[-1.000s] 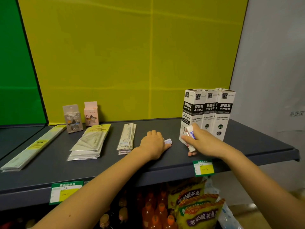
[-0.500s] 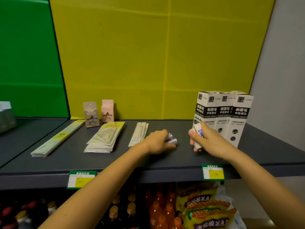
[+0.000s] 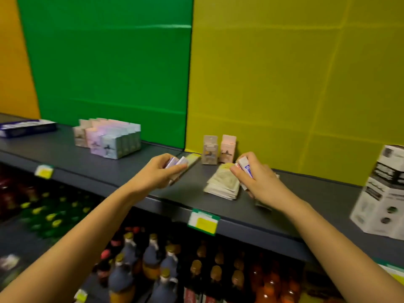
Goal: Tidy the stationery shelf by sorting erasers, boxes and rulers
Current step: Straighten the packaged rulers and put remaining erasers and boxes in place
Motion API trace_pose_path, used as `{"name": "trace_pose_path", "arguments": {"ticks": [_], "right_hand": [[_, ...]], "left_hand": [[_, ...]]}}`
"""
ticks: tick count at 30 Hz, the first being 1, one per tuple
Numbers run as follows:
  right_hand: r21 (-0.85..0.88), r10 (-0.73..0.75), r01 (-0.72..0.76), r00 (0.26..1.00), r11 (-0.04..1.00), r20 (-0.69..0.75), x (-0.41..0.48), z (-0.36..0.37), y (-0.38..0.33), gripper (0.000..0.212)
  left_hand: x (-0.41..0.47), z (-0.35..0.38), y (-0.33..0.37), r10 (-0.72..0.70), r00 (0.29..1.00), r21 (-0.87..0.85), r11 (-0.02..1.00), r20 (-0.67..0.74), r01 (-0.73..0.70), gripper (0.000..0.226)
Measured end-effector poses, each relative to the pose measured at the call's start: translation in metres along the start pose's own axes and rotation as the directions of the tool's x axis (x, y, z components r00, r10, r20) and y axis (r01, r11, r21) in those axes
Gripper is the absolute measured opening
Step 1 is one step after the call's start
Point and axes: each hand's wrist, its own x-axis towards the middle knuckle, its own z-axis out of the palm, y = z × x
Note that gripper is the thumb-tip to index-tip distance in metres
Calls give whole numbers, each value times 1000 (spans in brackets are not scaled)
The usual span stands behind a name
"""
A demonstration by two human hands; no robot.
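My left hand (image 3: 157, 173) grips two small pale erasers (image 3: 176, 162) above the dark shelf (image 3: 122, 171). My right hand (image 3: 258, 180) holds white erasers with a blue label (image 3: 246, 167) over a stack of packaged set squares (image 3: 223, 184). A long packaged ruler (image 3: 192, 159) lies behind my left hand, partly hidden. Two small hanging boxes, grey (image 3: 210, 149) and pink (image 3: 227, 148), stand against the yellow back panel. A block of pastel boxes (image 3: 109, 138) sits to the left, before the green panel. Tall black-and-white refill boxes (image 3: 384, 191) stand at the far right.
A flat blue-and-white pack (image 3: 26, 127) lies at the far left of the shelf. Price tags (image 3: 203, 221) hang on the shelf's front edge. Drink bottles (image 3: 153, 259) fill the shelf below. Another packet (image 3: 263, 205) peeks out under my right wrist.
Both hands lifted off the shelf and moved left with the erasers in them. The view swung left, bringing the pastel boxes and green panel into sight.
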Motion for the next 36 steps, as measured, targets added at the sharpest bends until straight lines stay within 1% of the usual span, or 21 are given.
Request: {"name": "trace_pose_path", "arguments": {"ticks": [3,5,7,10,12,16,19,24,30,36], "right_hand": [[36,-25,22,997,999,80,24,37,-35,30],[61,-41,32,990,998,137,37,65,-59,25],[63,-46,37,986,997,162,49,94,-84,23],[107,-40,20,981,994,188,63,139,-124,29],[81,-49,31,973,996,226,73,170,-151,34],[65,-120,106,953,992,279,96,223,-203,30],[79,-136,118,948,990,288,112,257,-239,29],[67,-179,167,938,984,296,151,305,-288,33],[123,-214,184,922,975,322,212,362,-340,35],[84,-257,243,899,966,356,290,425,-381,36]], "left_hand": [[-23,-55,-30,-97,990,21,995,-101,100,33],[-41,-93,-51,-168,970,21,985,-175,174,36],[-60,-132,-67,-220,951,1,974,-217,226,38],[-87,-192,-86,-290,911,-18,954,-293,298,35],[-103,-232,-96,-327,886,-29,941,-330,336,30],[-131,-309,-113,-363,874,-7,924,-323,382,25],[-147,-361,-129,-399,860,-3,908,-319,420,27],[-156,-428,-152,-437,829,-28,889,-349,457,29],[-154,-503,-195,-500,798,-103,862,-336,497,30],[-111,-580,-242,-545,720,-169,832,-430,528,23]]}}
